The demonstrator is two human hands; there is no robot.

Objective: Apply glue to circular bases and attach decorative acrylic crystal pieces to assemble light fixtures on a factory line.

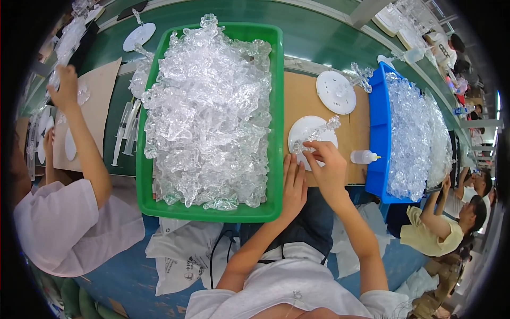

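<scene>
My right hand [325, 161] pinches a clear plastic figure piece [319, 134] that rests on a white round disc [307, 137] on a brown cardboard sheet [300, 95]. My left hand [293, 186] lies flat with fingers together, touching the disc's near edge beside the green tray [274, 133]. That tray is heaped with several clear plastic pieces [207, 111].
A second white disc [334, 91] with a clear piece lies farther back. A small glue bottle [364, 156] lies beside a blue tray [378, 133] of clear pieces. A person in white on the left reaches up; syringes [125, 133] lie by the green tray. Other people sit at right.
</scene>
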